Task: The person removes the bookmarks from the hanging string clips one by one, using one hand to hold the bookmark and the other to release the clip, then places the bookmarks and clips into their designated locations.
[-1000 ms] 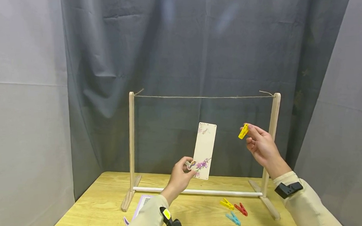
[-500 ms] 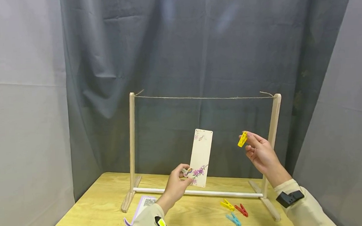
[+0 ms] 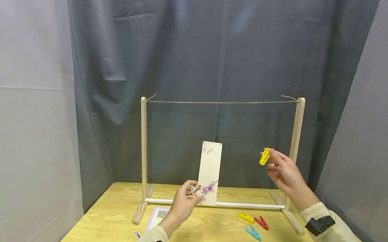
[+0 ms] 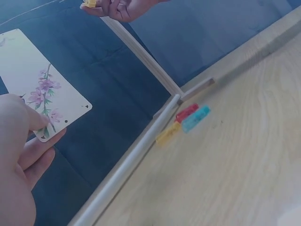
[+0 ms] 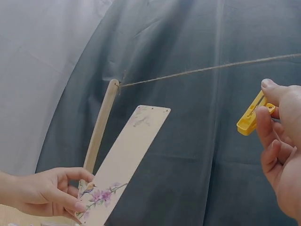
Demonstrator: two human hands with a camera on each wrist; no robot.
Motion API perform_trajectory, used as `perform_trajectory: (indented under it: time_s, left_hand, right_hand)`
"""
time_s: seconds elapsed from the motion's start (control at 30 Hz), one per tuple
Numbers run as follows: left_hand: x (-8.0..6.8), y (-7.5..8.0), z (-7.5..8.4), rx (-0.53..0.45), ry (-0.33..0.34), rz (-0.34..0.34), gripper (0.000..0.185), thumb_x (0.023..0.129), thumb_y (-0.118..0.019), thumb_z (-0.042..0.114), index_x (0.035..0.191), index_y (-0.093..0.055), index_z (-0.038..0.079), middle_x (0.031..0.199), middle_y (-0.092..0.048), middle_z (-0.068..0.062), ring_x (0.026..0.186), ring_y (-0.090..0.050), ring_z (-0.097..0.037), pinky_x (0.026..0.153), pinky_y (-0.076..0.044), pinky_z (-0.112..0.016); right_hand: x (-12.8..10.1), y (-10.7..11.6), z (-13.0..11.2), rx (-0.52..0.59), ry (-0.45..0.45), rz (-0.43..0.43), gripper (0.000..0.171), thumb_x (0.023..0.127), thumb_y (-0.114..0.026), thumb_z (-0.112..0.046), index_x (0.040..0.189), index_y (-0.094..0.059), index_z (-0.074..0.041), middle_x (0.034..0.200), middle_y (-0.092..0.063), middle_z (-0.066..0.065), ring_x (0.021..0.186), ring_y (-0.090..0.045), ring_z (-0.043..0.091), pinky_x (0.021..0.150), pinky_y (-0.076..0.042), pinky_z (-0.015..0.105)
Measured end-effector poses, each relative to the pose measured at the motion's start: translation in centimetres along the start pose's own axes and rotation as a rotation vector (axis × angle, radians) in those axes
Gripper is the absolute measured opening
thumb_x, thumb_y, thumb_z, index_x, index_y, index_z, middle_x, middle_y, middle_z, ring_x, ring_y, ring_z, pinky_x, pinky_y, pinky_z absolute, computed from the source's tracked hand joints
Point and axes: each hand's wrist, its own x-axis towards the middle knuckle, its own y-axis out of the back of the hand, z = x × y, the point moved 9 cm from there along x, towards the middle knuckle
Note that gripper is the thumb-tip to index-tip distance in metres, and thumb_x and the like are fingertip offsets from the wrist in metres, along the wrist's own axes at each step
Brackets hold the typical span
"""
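Pinched by its lower left edge, a cream bookmark card [image 3: 210, 167] with purple flowers and a bird stands nearly upright in my left hand [image 3: 182, 205]. Small holes show along its top edge in the right wrist view. Higher and to the right, my right hand [image 3: 288, 174] pinches a yellow clothespin [image 3: 265, 156] between thumb and fingers. Above both hands a thin string [image 3: 219, 102] stretches between the posts of a wooden frame [image 3: 144, 149]; neither card nor clothespin touches it.
On the table [image 3: 200, 237] lie a yellow clothespin [image 3: 246, 217], a red clothespin [image 3: 261, 223] and a blue clothespin [image 3: 253, 233]. A purple-edged packet with a printed code [image 3: 160, 213] is partly behind the left forearm. A white bar [image 3: 241, 205] joins the frame's feet.
The left hand has moved down and to the left with the card. My right hand has come lower with the clothespin still pinched. The clothespins on the table stay put.
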Motion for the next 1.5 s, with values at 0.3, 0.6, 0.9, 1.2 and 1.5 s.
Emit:
perform_trajectory:
  time_s: [0.3, 0.6, 0.9, 1.2, 1.5]
  left_hand:
    - [-1.3, 1.0, -2.8, 0.018, -0.003, -0.028, 0.045, 0.092, -0.074, -0.001, 0.134, -0.058, 0.002, 0.12, -0.061, -0.014, 0.092, -0.065, -0.023, 0.075, -0.057, -0.028]
    - [-2.6, 1.5, -3.4, 0.043, -0.012, -0.019, 0.046, 0.091, -0.074, -0.002, 0.134, -0.058, 0.002, 0.128, -0.058, -0.017, 0.093, -0.06, -0.023, 0.077, -0.056, -0.027]
    - [-3.0, 2.0, -4.2, 0.044, 0.007, -0.009, 0.046, 0.089, -0.075, -0.003, 0.133, -0.059, 0.001, 0.126, -0.058, -0.018, 0.082, -0.059, -0.019, 0.063, -0.053, -0.022]
    - [-4.2, 2.5, -5.0, 0.035, 0.032, -0.027, 0.048, 0.091, -0.075, -0.001, 0.135, -0.056, -0.002, 0.129, -0.056, -0.02, 0.08, -0.058, -0.018, 0.066, -0.055, -0.023]
    - [-4.8, 3.2, -5.2, 0.062, 0.007, -0.037, 0.047, 0.091, -0.075, 0.0, 0.133, -0.057, -0.003, 0.135, -0.055, -0.024, 0.082, -0.06, -0.019, 0.072, -0.058, -0.027]
  right_hand:
    - [-1.0, 1.6, 2.2, -0.059, -0.002, -0.013, 0.025, 0.111, -0.051, -0.02, 0.117, -0.075, -0.015, 0.108, -0.073, 0.001, 0.067, -0.058, 0.003, 0.057, -0.045, 0.015]
    - [-1.2, 2.3, 4.0, -0.05, -0.044, 0.026, 0.024, 0.109, -0.054, -0.022, 0.114, -0.077, -0.015, 0.109, -0.073, 0.002, 0.066, -0.057, 0.002, 0.056, -0.045, 0.014]
    - [-1.8, 2.7, 4.6, -0.086, -0.051, 0.066, 0.022, 0.109, -0.056, -0.023, 0.115, -0.076, -0.016, 0.108, -0.073, 0.002, 0.067, -0.056, 0.002, 0.057, -0.045, 0.014]
    - [-2.8, 3.5, 5.5, -0.218, -0.058, 0.108, 0.02, 0.108, -0.058, -0.02, 0.114, -0.077, -0.021, 0.11, -0.073, 0.002, 0.066, -0.056, 0.003, 0.056, -0.043, 0.016]
    - [-3.4, 4.6, 6.0, -0.27, -0.031, 0.135, 0.02, 0.108, -0.059, -0.021, 0.115, -0.079, -0.021, 0.107, -0.075, -0.001, 0.064, -0.056, 0.003, 0.056, -0.044, 0.017]
